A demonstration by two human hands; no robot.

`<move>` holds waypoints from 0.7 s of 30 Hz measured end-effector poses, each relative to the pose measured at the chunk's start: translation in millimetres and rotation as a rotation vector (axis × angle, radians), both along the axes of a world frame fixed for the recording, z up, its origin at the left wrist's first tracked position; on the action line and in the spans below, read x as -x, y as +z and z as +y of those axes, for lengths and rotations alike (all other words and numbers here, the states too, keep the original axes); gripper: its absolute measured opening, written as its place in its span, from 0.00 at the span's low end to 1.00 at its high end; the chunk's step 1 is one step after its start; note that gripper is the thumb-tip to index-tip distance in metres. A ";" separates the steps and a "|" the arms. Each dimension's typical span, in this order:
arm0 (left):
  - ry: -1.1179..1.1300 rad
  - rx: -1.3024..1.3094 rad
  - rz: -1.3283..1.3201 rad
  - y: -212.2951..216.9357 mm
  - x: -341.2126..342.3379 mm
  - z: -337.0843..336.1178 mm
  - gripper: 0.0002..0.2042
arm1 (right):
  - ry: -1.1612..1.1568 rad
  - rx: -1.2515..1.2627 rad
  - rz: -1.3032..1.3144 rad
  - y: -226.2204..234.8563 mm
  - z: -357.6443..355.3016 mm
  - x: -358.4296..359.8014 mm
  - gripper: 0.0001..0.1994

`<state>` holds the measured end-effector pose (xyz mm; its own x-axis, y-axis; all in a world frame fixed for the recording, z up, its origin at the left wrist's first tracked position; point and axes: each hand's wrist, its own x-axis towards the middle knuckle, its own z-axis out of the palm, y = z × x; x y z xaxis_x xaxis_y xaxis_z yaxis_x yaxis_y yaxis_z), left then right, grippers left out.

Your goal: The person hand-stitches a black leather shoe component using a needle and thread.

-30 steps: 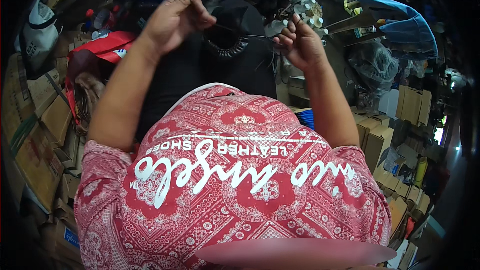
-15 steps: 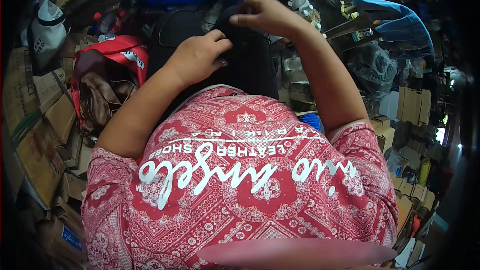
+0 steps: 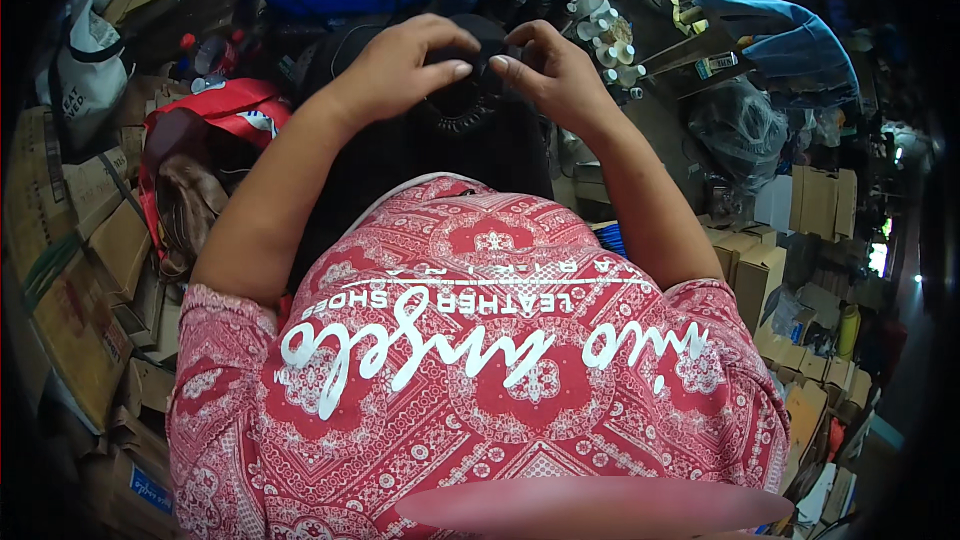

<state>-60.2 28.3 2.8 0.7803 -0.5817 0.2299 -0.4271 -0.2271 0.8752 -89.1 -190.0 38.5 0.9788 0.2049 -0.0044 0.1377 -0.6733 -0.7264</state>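
Left hand [image 3: 410, 65] and right hand [image 3: 560, 75] are bracketing the ridged black piece [image 3: 462, 122], which is showing between and just below both grips, likely for steadying. Both are curling around it; can't tell if either grip is clamping. Bottles [image 3: 607, 55] are standing right of the right grip, apparently out of its way.
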 end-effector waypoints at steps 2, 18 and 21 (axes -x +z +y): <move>-0.037 -0.038 0.099 -8.4 -13.8 -10.9 0.12 | 0.015 -0.017 0.111 9.5 0.8 5.5 0.22; -0.260 -0.059 0.358 -12.0 -23.4 -41.0 0.07 | 0.121 -0.117 0.408 11.9 -18.5 42.6 0.13; -0.229 -0.038 0.389 -13.0 -31.1 -37.4 0.08 | 0.040 -0.284 0.365 26.5 -28.1 52.0 0.12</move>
<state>-29.1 -9.1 -10.2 0.6544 -0.7519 -0.0802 -0.1110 -0.2005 0.9734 -141.1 -218.2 65.0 0.9150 0.2855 -0.2851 -0.1391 -0.4402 -0.8871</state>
